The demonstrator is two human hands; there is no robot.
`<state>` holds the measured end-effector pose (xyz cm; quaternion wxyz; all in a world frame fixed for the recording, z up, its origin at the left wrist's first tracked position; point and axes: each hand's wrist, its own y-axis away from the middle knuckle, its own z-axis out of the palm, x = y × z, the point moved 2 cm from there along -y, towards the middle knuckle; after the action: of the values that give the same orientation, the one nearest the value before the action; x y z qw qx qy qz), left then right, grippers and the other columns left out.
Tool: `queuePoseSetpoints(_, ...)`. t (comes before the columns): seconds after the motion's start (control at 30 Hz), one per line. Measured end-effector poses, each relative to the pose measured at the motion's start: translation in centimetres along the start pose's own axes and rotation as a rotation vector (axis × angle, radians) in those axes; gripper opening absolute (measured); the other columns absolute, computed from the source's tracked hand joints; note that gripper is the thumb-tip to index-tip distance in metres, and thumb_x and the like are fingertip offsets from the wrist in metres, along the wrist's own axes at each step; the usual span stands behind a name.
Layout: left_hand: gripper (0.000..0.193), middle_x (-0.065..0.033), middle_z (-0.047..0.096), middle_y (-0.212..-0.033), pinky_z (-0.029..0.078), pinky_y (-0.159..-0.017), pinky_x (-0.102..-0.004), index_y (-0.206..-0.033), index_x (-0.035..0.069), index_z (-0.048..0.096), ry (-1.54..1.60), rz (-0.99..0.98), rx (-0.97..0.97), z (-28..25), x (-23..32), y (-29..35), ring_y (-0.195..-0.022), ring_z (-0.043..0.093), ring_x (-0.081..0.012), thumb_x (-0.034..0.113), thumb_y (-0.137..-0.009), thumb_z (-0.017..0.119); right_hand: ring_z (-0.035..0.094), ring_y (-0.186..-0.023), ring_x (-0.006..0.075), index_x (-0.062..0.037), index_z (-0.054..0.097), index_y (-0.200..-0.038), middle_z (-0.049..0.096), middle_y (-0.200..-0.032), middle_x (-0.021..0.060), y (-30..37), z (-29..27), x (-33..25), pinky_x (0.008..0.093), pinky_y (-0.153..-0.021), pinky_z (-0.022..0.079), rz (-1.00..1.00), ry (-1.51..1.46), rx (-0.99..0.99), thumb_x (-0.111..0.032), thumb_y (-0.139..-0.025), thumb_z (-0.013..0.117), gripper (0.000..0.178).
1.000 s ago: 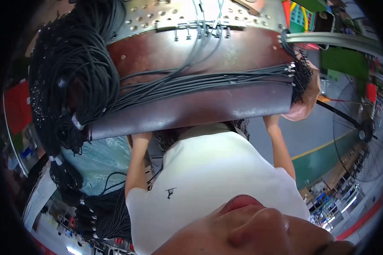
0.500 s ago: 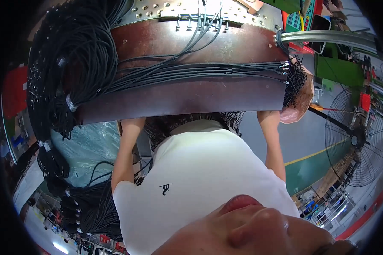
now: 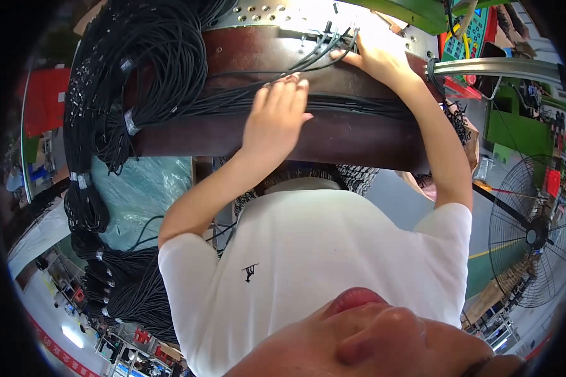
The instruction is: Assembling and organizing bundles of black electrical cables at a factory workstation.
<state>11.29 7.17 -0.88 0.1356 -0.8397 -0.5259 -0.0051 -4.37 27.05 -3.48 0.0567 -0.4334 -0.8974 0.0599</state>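
Note:
My left hand (image 3: 277, 116) lies open across a bundle of thin black cables (image 3: 233, 100). Its fingers stretch out together towards the back of the brown work board. My right hand (image 3: 383, 60) reaches to the metal clamp fixture (image 3: 333, 34) at the board's far edge. There its thumb and forefinger are spread apart beside the cable ends, and glare washes out the other fingertips. Several black cables run from the fixture down to the left, under or beside my left fingers. Whether either hand presses on the cables cannot be made out.
A large coil of black cables (image 3: 163, 56) hangs at the left, tied with pale bands. The brown board (image 3: 358, 141) spans the front. A metal rail (image 3: 497, 68) juts out at the right near a green keypad panel (image 3: 468, 38). A standing fan (image 3: 534, 235) is farther right.
Both hands have come up from under the board's front edge. The left now lies over the cables and the right is at the fixture. The view has shifted slightly.

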Motion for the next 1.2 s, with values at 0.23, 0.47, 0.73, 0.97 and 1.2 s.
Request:
queuePoseSetpoints(0.23,0.024,-0.0046,0.061,-0.102,0.049,-0.075,-0.0322,-0.097,0.007,0.061,0.014,0.132,0.09,-0.6,-2.9,-1.6,-0.088,0.058,-0.0216,0.017,-0.077,0.068,0.063,-0.071,0.0276,-0.0094,0.068,-0.082,0.065,-0.077,0.0092,3.3,-2.2,4.0,0.038,-0.059,0.049,0.394,-0.572,0.265,-0.039,-0.082,0.065,0.029)
queuePoseSetpoints(0.47,0.02,-0.0066,0.064,-0.08,0.047,-0.058,-0.0274,-0.101,0.004,0.057,0.863,-0.225,-0.344,-2.6,-5.9,-3.1,-0.065,0.06,-0.0165,0.014,-0.085,0.064,0.061,-0.078,0.0256,-0.0074,0.067,-0.096,0.063,-0.086,0.0072,16.5,-9.2,3.6,0.0335,-0.068,0.05,0.393,-0.077,0.572,-0.027,-0.068,0.08,0.037)
queuePoseSetpoints(0.73,0.036,-0.0046,0.059,-0.065,0.044,-0.049,-0.0228,-0.099,0.0,0.062,1.15,-0.087,-1.135,2.0,5.4,-15.6,-0.053,0.053,-0.0095,0.034,-0.095,0.052,0.061,-0.09,0.0268,-0.0014,0.062,-0.11,0.065,-0.101,0.0113,25.8,-6.5,-0.7,0.0342,-0.081,0.048,0.69,-0.286,0.42,-0.013,-0.087,0.062,0.026)
queuePoseSetpoints(0.97,0.024,-0.0002,0.056,-0.063,0.037,-0.047,-0.0217,-0.093,0.002,0.063,1.604,-0.287,-0.87,0.6,10.2,-11.0,-0.051,0.046,-0.0052,0.023,-0.096,0.051,0.06,-0.097,0.0198,0.0055,0.051,-0.124,0.063,-0.112,0.016,18.6,-6.8,-2.4,0.0335,-0.087,0.047,0.865,-1.505,0.696,-0.053,-0.093,0.048,0.066)
queuePoseSetpoints(1.2,0.026,0.0039,0.046,-0.063,0.028,-0.048,-0.019,-0.103,0.005,0.059,1.637,-0.533,-0.311,1.7,7.2,-4.5,-0.054,0.036,-0.0029,0.028,-0.099,0.048,0.063,-0.092,0.0172,0.0031,0.058,-0.115,0.065,-0.108,0.0156,9.8,-5.9,-6.1,0.0296,-0.081,0.051,0.696,-2.011,0.149,-0.038,-0.097,0.049,0.046)
